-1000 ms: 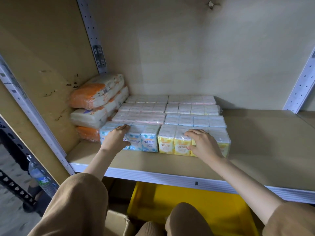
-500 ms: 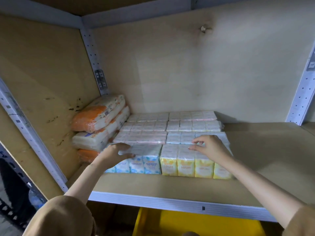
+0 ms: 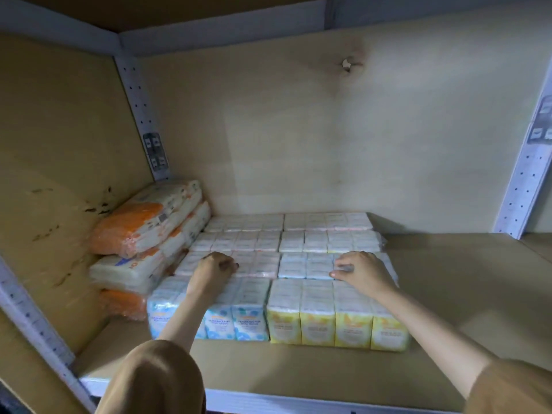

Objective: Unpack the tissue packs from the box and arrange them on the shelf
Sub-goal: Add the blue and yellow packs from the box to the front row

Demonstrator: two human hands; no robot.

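Left hand (image 3: 213,271) rests with curled fingers on the tissue packs (image 3: 313,240) on the shelf (image 3: 448,294); right hand (image 3: 363,270) likewise (whether either grips, I cannot tell).

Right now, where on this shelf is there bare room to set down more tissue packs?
The shelf board lies bare from the yellow packs out to the right upright, and in a front strip before the blue packs. The left back corner is crowded with stacked orange packs.
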